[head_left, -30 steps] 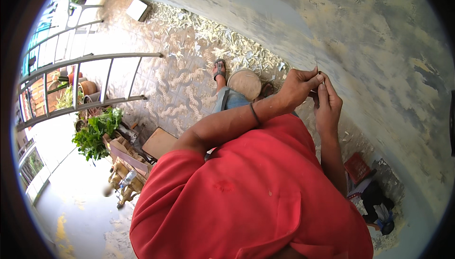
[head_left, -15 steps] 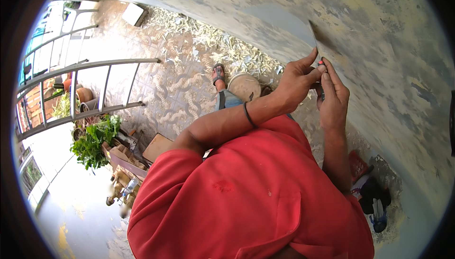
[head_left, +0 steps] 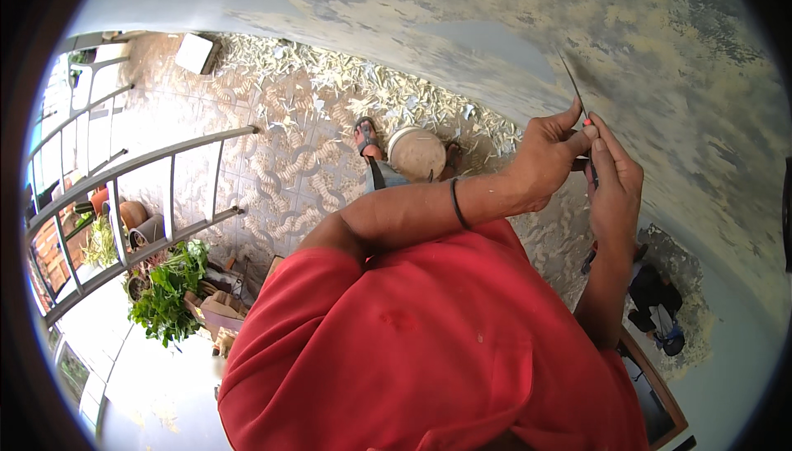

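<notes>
Fingers of the left hand point(head_left: 540, 158) and right hand point(head_left: 619, 183) close on a thin-bladed tool point(head_left: 577, 94); a loose pinch could let it slip and nick them.

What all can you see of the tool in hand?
The tool has a long, thin, dark blade that looks metallic, a small red-orange spot at its base and a dark, mostly hidden grip. It slants up and leftward in the picture, beside the wall; whether its tip touches is unclear. Fingers of the left hand and right hand pinch it around the base and grip.
</notes>
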Available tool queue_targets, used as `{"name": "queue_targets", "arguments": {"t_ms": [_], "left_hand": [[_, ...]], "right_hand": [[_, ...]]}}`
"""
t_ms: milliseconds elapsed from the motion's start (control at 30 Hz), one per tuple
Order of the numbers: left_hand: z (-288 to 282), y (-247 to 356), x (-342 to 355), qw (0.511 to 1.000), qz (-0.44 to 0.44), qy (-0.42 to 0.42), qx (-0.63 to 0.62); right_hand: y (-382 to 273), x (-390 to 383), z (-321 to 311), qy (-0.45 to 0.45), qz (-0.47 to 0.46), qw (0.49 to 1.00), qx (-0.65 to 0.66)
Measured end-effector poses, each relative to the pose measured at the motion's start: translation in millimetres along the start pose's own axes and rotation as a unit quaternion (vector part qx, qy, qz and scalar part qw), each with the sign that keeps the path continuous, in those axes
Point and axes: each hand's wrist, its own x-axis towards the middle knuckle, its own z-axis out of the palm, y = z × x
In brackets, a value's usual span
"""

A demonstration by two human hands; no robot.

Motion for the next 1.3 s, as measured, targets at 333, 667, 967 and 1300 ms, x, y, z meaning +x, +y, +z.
{"name": "queue_targets", "arguments": {"t_ms": [333,667,967,1300], "left_hand": [[-39.6,20.4,-11.3,0.998,-0.051,0.034,-0.007],[-26.0,70.8,-22.2,0.998,-0.010,-0.004,-0.059],[-36.1,124.6,-21.9,0.991,-0.053,-0.010,-0.122],[-75.5,119.3,-3.2,0.986,-0.077,-0.014,-0.144]], "right_hand": [[0.9,3.2,31.2,-0.043,0.018,0.999,-0.004],[-55.9,-21.9,59.5,0.038,-0.195,0.955,-0.222],[-106.2,-12.3,111.2,0.077,-0.190,0.875,-0.438],[-102.1,7.3,149.2,0.107,-0.144,0.864,-0.471]]}}
